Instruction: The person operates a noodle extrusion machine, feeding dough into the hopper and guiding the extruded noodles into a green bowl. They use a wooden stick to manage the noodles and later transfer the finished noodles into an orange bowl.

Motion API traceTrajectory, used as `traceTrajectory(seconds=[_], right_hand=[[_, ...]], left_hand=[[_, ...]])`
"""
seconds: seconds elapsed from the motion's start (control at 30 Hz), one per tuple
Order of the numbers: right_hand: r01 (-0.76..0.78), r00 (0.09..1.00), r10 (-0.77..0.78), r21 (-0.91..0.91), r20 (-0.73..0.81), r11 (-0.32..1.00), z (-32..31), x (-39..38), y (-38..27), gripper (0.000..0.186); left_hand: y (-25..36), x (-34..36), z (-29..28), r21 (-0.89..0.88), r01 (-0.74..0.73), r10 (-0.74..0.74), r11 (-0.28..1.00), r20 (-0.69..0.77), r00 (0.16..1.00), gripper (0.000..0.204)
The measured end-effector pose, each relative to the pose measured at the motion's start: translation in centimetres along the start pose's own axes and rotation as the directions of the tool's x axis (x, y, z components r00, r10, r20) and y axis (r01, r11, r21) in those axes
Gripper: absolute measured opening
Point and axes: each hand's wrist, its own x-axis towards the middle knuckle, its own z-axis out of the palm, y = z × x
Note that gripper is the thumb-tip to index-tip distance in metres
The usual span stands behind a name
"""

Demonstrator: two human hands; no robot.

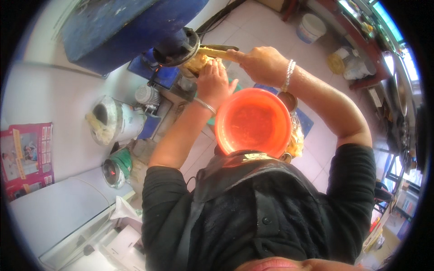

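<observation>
My right hand (263, 66) is closed round a pale wooden stick (217, 53), whose far end reaches the mouth of a blue machine (131, 31). At that round dark metal mouth (178, 49) sits a lump of yellowish, dough-like stuff (195, 64). My left hand (214, 84) lies against this lump with the fingers stretched and the thumb apart. Its fingertips partly cover the lump. Close below both hands, an orange-red plastic bowl (286, 128) stands in front of my body with a wet-looking red inside. Behind my left hand, part of a green rim (211, 121) shows.
To the left are a white cylindrical machine (129, 119) with a cloth on it, a grey motor (148, 95) and a green-wrapped container (118, 166). A white bucket (311, 28) stands on the tiled floor at far right. A crowded shelf (361, 45) runs along the right side.
</observation>
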Motion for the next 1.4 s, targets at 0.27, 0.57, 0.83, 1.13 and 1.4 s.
traceTrajectory(seconds=[0.27, 0.57, 0.83, 1.13, 1.4], right_hand=[[0.12, 0.993, -0.12, 0.013, 0.02, 0.993, 3.5, 2.1, 1.2, 0.056], [0.025, 0.997, -0.018, -0.089, 0.079, 0.996, 1.3, 2.2, -0.4, 0.053], [-0.091, 0.993, 0.086, 0.069, 0.076, 0.993, 1.7, 1.2, 0.6, 0.046], [0.085, 0.994, -0.075, -0.129, 0.08, 0.988, 2.8, 4.2, -0.5, 0.046], [0.001, 1.0, -0.002, -0.069, -0.011, 0.998, -3.4, -0.8, 1.0, 0.039]], left_hand=[[0.0, -0.4, 0.7, -0.004, 0.003, -0.004, 1.0, -0.105, 0.994, 0.065], [-0.8, -0.1, 0.1, -0.102, 0.0, -0.008, 0.995, -0.076, 0.997, 0.052], [-0.9, -3.6, -2.5, -0.139, -0.088, 0.07, 0.986, -0.127, 0.989, 0.051], [-0.5, -3.1, -2.2, -0.156, -0.101, 0.089, 0.983, -0.084, 0.993, 0.059], [-0.9, 1.3, -0.4, -0.088, 0.104, -0.087, 0.991, 0.17, 0.981, 0.059]])
